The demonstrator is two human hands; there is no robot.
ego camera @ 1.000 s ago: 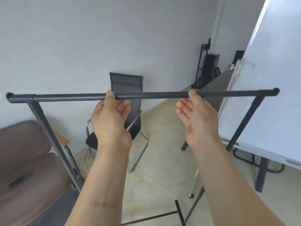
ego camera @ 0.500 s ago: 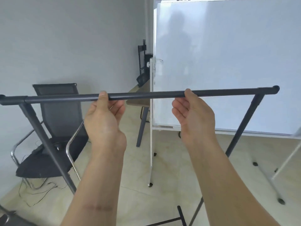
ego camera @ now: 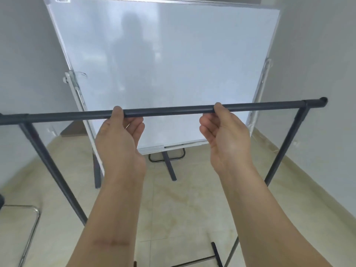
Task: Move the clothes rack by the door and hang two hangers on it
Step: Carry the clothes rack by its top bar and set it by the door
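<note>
The dark grey clothes rack (ego camera: 169, 110) fills the view, its top bar running level from the left edge to a capped end at the right. My left hand (ego camera: 120, 139) grips the bar left of its middle. My right hand (ego camera: 223, 137) grips it right of the middle, thumb over the top. Slanted legs drop from both ends of the bar, and a foot bar shows at the bottom. No hangers and no door are in view.
A large whiteboard (ego camera: 163, 64) on a stand faces me straight behind the rack, its feet on the beige tiled floor (ego camera: 183, 205). Pale walls close in on both sides. A chrome chair frame (ego camera: 30, 226) shows at the lower left.
I have turned right with the rack held in both hands. The mesh chair and sofa slid out to the left, and the whiteboard now stands straight ahead.
</note>
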